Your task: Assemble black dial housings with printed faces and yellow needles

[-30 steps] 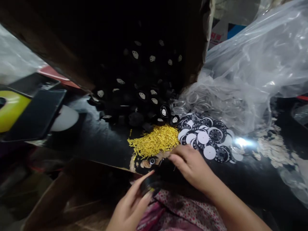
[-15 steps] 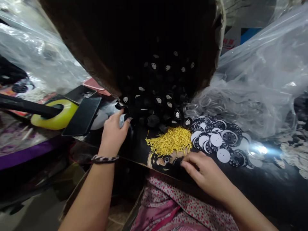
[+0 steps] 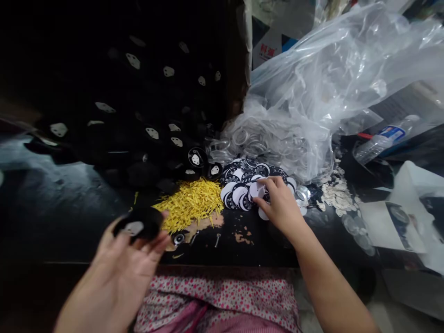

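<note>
My left hand point(image 3: 126, 259) clasps a black case point(image 3: 149, 222); my right hand point(image 3: 280, 203) straddles a white disc point(image 3: 255, 190) at the dial pile point(image 3: 239, 193), gripped or not I can't tell: likely picking, wanting one clean pinch

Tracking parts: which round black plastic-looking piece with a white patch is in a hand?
The round black plastic-looking piece with a white patch, in the left hand; the other black pieces lie heaped beyond.

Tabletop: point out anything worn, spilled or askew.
The black table has ragged tan patches near its front edge, as if its surface has worn away. One yellow strip lies left of the yellow pile, apart from it.
</note>
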`<state>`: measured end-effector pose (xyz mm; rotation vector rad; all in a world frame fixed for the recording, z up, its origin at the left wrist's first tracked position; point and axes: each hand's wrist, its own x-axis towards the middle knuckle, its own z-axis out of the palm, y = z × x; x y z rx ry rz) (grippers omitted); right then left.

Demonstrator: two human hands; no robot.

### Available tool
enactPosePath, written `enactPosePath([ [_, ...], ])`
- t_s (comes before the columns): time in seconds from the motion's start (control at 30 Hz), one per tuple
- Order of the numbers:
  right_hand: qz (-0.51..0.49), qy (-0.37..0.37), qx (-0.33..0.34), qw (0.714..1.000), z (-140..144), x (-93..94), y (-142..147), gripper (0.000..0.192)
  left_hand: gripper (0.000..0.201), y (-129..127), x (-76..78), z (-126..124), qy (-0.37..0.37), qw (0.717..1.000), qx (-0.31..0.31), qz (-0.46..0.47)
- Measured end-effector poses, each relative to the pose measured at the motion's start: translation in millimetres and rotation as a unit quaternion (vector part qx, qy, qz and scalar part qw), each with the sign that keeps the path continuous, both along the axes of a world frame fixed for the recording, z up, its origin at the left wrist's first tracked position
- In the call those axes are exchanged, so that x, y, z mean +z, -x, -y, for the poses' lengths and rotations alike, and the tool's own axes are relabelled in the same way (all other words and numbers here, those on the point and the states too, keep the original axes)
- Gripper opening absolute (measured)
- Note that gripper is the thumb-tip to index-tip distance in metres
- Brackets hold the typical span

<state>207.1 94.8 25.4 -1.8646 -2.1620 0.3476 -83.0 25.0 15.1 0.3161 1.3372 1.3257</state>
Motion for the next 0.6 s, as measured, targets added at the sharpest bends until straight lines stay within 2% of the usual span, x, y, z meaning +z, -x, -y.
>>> enactPosePath([
  [0.07,-0.028,-0.005,-0.016,0.999,-3,-2.9,1,0.033,0.031,-27,6.6,8,0.012,0.997,0.010,0.075],
  [0.17,-0.077,0.012,-0.035,0.996,-1,-3.6,2,0.029,0.036,-50,9.1,12,0.033,0.990,-0.010,0.136],
  [0.37,-0.055,0.003,0.000,0.999,13,-2.5,2,0.042,0.039,-67,4.8,13,0.031,0.981,-0.046,0.185],
  [0.53,-0.010,-0.005,0.015,1.000,21,-5.9,8,0.031,0.038,-77,5.0,15,0.018,0.978,-0.077,0.191],
  [0.6,-0.019,-0.008,0.016,1.000,23,-6.5,9,0.035,0.039,-77,4.1,16,0.019,0.978,-0.078,0.190],
])
